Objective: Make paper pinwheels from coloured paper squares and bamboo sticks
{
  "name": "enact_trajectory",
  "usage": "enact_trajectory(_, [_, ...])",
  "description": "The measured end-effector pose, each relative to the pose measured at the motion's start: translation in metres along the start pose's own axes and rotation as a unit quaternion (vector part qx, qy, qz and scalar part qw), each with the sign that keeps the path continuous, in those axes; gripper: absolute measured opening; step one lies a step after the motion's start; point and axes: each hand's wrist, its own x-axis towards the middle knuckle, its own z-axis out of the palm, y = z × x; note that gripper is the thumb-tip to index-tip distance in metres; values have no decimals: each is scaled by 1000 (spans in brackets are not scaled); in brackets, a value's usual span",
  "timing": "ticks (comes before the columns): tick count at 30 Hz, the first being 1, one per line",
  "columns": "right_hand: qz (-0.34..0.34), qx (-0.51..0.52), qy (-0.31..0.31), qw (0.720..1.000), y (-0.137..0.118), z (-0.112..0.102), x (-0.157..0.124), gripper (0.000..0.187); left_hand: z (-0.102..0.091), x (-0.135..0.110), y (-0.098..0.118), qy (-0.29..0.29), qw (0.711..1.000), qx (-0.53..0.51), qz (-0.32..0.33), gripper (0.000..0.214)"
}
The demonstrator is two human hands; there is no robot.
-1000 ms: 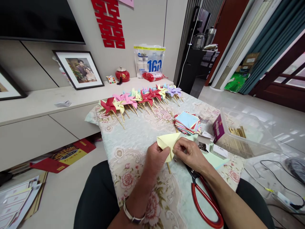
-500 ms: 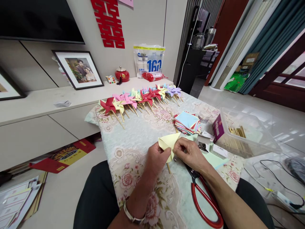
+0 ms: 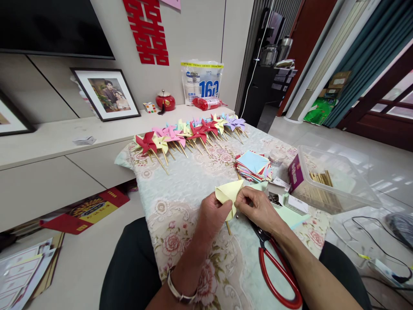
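Between my hands is a pale yellow paper pinwheel point(image 3: 229, 190), its corners folded inward. My left hand point(image 3: 213, 212) pinches its left side, thumb on the front. On its right edge the fingers of my right hand point(image 3: 256, 206) are closed near the middle; whether a small pin is between them is hidden. A wooden stick point(image 3: 229, 227) shows just below the paper. Under my right forearm lie red-handled scissors point(image 3: 263, 254). A stack of coloured paper squares point(image 3: 254, 165) sits just beyond my hands, and a small box of dark metal pins point(image 3: 275, 198) stands to the right.
Finished pinwheels point(image 3: 193, 133) lie in rows along the table's far side. At the right stands a clear plastic bin point(image 3: 338, 189) holding wooden sticks point(image 3: 322, 178). A round clear tub point(image 3: 276, 157) is beside the paper stack. The floral tablecloth point(image 3: 180, 193) covers the table.
Hardly anything differs. Both hands stay on the yellow pinwheel, with only a very slight shift of the paper and fingers.
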Motion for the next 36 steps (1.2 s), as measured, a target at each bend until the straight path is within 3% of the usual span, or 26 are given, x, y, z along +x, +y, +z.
enact_trajectory(15, [1, 49, -13, 999, -2, 1, 0, 19, -4, 1, -2, 9, 997, 72, 15, 19])
enact_trajectory(19, [-12, 127, 80, 989, 3, -4, -1, 19, -8, 0, 1, -27, 999, 34, -21, 24])
enact_trajectory(22, [-8, 228, 156, 961, 13, -9, 1, 16, -14, 0, 7, -85, 994, 12, -65, 31])
enact_trajectory(24, [11, 307, 128, 943, 20, -11, 3, 28, -19, 1, 14, -134, 987, 30, -84, 32])
enact_trajectory(26, [35, 366, 57, 928, 24, -11, 4, 41, -25, 2, 23, -175, 977, 86, -88, 29])
enact_trajectory(30, [64, 401, -64, 912, 20, -11, 1, 61, -29, 9, 42, -232, 948, 209, -60, 18])
enact_trajectory(36, [77, 424, -124, 894, 5, -16, -5, 73, -17, 16, 66, -258, 905, 336, -25, 8])
